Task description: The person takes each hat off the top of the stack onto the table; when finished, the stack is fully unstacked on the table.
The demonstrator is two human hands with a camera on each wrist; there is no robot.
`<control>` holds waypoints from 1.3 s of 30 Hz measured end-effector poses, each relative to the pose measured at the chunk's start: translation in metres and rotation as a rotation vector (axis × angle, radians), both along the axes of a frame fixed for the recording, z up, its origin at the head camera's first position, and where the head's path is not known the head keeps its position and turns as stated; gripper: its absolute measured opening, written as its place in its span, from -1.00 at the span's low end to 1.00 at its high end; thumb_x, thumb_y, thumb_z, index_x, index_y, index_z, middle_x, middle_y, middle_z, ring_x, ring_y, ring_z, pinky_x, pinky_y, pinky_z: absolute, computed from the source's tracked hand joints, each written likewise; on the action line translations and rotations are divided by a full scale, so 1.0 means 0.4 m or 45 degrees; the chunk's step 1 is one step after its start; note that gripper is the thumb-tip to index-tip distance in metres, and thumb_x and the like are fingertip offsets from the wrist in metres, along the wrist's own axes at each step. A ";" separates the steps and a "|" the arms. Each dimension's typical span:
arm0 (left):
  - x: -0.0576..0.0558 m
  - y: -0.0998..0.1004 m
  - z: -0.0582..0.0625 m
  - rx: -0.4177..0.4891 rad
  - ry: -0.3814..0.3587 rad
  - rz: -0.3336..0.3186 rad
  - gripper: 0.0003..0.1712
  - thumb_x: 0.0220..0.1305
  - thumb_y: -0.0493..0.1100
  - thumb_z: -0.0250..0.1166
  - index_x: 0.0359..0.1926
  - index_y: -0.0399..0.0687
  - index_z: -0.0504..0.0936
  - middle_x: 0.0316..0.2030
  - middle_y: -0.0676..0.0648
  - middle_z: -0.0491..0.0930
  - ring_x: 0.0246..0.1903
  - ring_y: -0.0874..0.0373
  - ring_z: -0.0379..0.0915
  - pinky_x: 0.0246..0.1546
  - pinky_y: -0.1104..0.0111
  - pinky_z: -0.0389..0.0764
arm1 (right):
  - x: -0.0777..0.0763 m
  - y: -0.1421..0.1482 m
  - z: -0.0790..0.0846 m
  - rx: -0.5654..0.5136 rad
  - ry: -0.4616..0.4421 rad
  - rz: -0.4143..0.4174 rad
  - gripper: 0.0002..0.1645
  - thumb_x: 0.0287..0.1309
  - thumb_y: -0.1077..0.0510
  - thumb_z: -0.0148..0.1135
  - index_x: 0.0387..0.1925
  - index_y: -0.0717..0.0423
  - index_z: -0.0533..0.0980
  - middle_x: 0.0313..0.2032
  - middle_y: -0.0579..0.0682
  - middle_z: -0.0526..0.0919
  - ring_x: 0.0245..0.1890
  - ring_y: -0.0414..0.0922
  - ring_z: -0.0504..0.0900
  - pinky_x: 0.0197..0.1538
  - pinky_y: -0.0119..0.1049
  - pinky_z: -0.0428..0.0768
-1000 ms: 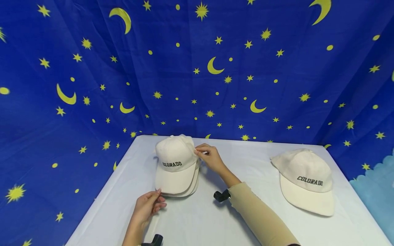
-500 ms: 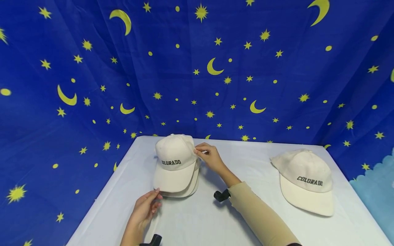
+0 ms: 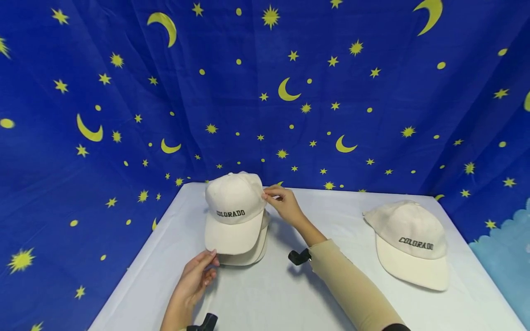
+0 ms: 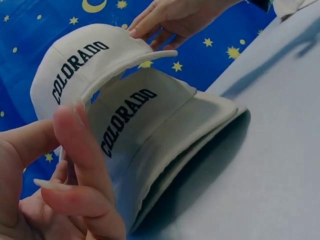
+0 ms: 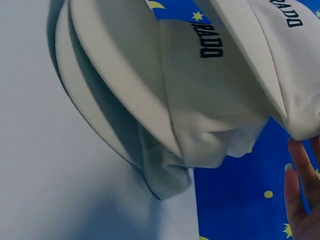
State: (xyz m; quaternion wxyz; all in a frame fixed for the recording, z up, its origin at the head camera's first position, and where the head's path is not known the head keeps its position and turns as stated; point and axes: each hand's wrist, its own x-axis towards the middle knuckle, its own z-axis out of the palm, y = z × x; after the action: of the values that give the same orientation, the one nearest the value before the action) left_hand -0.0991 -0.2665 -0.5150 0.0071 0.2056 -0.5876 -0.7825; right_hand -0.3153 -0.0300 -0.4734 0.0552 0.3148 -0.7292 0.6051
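Note:
A cream baseball cap (image 3: 233, 197) with dark COLORADO lettering is held by both hands over a stack. My left hand (image 3: 192, 278) pinches the front left of its brim between thumb and fingers. At the side of the crown, my right hand (image 3: 285, 207) pinches the fabric. Beneath it sit two like caps, nested, their brims (image 3: 250, 257) poking out below. A gap shows between the held cap and the upper stacked cap (image 4: 150, 107) in the left wrist view. In the right wrist view, fingers of the right hand (image 5: 302, 185) touch the held cap's lower edge.
Another cream COLORADO cap (image 3: 414, 234) lies on the right of the white-covered table (image 3: 323, 285), brim toward the front right. A blue cloth (image 3: 232, 92) with yellow moons and stars hangs behind and at the sides. Black wrist-worn devices (image 3: 299, 257) jut from the forearms.
The held cap has risen and shifted slightly back from the stack, uncovering more of the brims below. Both hands have moved up a little with it. The cap at right has stayed put.

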 end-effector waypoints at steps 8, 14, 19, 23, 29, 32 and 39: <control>-0.008 0.028 0.014 -0.022 0.040 0.006 -0.74 0.41 -0.09 0.32 -0.41 -0.09 0.54 -0.44 -0.01 0.54 -0.65 0.28 0.37 -0.75 0.58 0.23 | 0.005 0.047 0.019 0.015 0.018 -0.073 -0.78 0.34 0.10 0.35 -0.12 0.14 0.74 -0.11 -0.01 0.73 -0.15 -0.13 0.66 -0.15 -0.28 0.62; -0.011 0.057 0.022 -0.033 0.048 -0.032 -0.77 0.38 -0.14 0.35 -0.41 -0.10 0.54 -0.46 -0.01 0.54 -0.67 0.28 0.36 -0.76 0.58 0.19 | 0.008 0.075 0.035 0.010 0.017 -0.115 -0.78 0.34 0.13 0.35 -0.12 0.20 0.72 -0.12 0.09 0.74 -0.16 -0.11 0.67 -0.16 -0.26 0.61; -0.011 0.078 0.027 -0.045 0.052 -0.069 -0.77 0.36 -0.14 0.36 -0.40 -0.12 0.55 -0.48 0.00 0.56 -0.70 0.29 0.33 -0.77 0.58 0.18 | 0.032 0.098 0.073 0.028 0.020 -0.129 -0.79 0.36 0.22 0.32 -0.11 0.32 0.69 -0.11 0.19 0.73 -0.12 -0.05 0.67 -0.13 -0.17 0.63; -0.015 0.094 0.029 -0.026 0.072 -0.104 -0.77 0.36 -0.16 0.37 -0.40 -0.15 0.55 -0.49 -0.01 0.55 -0.70 0.29 0.33 -0.78 0.57 0.18 | 0.073 0.120 0.126 0.023 0.038 -0.144 -0.81 0.34 0.27 0.32 -0.13 0.36 0.68 -0.14 0.21 0.73 -0.14 -0.05 0.68 -0.13 -0.15 0.64; -0.023 0.107 0.034 -0.064 0.088 -0.140 -0.75 0.37 -0.14 0.36 -0.33 -0.25 0.56 -0.49 0.00 0.55 -0.70 0.29 0.34 -0.77 0.57 0.21 | 0.087 0.147 0.147 -0.001 0.066 -0.151 -0.81 0.34 0.26 0.32 -0.13 0.36 0.68 -0.14 0.22 0.73 -0.15 -0.07 0.68 -0.09 0.03 0.65; -0.028 0.112 0.035 -0.085 0.097 -0.145 -0.73 0.37 -0.14 0.36 -0.30 -0.30 0.56 -0.49 0.00 0.55 -0.70 0.29 0.34 -0.77 0.57 0.20 | 0.092 0.161 0.151 -0.008 0.077 -0.154 -0.80 0.35 0.27 0.31 -0.12 0.37 0.68 -0.14 0.24 0.72 -0.15 -0.05 0.68 -0.09 0.09 0.63; -0.038 0.138 0.035 -0.072 0.136 -0.185 -0.77 0.37 -0.17 0.35 -0.33 -0.27 0.57 -0.51 0.01 0.54 -0.71 0.30 0.32 -0.76 0.57 0.19 | 0.095 0.196 0.157 0.001 0.078 -0.207 -0.81 0.35 0.26 0.31 -0.13 0.36 0.68 -0.15 0.23 0.72 -0.17 -0.17 0.66 -0.11 -0.06 0.62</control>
State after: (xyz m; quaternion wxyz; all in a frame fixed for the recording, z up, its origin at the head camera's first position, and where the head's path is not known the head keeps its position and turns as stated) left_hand -0.1142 -0.2114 -0.5008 -0.0127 0.1200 -0.6217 -0.7739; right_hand -0.2772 0.0482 -0.4107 0.1263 0.2729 -0.7506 0.5884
